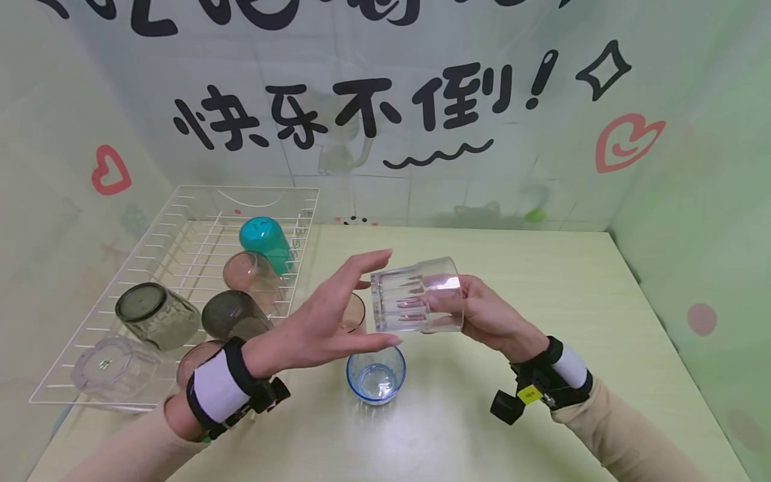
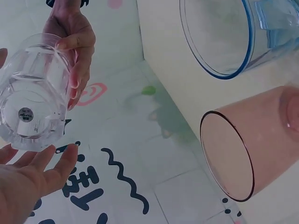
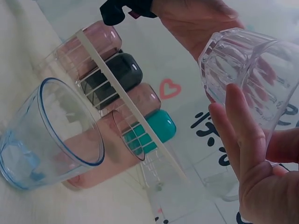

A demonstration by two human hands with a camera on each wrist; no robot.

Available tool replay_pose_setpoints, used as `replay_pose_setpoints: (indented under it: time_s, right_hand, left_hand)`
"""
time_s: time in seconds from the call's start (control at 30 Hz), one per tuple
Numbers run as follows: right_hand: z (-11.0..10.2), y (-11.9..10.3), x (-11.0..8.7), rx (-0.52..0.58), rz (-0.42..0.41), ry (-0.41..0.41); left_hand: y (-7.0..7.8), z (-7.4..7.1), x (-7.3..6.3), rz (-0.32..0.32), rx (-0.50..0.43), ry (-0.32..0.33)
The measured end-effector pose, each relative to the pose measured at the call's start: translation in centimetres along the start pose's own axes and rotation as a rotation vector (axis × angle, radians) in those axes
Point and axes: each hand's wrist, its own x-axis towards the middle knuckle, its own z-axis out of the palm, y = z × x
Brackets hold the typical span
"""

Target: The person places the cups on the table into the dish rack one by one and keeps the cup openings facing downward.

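Observation:
My right hand [image 1: 500,314] grips a clear faceted drinking glass [image 1: 415,298] near its rim. The glass lies sideways in the air, its thick base toward the left. Around that base my left hand [image 1: 319,325] spreads its thumb and fingers, with a gap visible between them and the glass. Below the hands a blue-rimmed glass [image 1: 376,381] stands upright on the table. Just behind it a pink glass [image 2: 261,144] also stands, mostly hidden by my left hand in the head view.
A white wire rack [image 1: 247,187] at the left holds several tipped or upturned cups, among them a teal cup [image 1: 265,241], a dark grey cup [image 1: 235,314], a smoky glass [image 1: 158,314] and a clear glass [image 1: 114,368]. Printed sheets hang behind and beside the table [image 1: 542,402].

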Motion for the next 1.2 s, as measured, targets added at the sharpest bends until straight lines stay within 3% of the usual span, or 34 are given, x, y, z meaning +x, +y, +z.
replay_pose_setpoints:
  time_s: [0.3,0.7,1.2]
  right_hand:
    - [0.57,-0.02,0.06,0.062,-0.002,-0.053]
    - [0.88,0.16,0.34,0.104,-0.019,-0.117]
    - [0.93,0.73,0.62,0.139,-0.045,-0.182]
  left_hand:
    - [0.22,0.76,0.55,0.049,-0.057,0.034]
    - [0.31,0.98,0.77,0.108,-0.004,0.073]
    - [0.55,0.68,0.49,0.104,0.01,0.084]
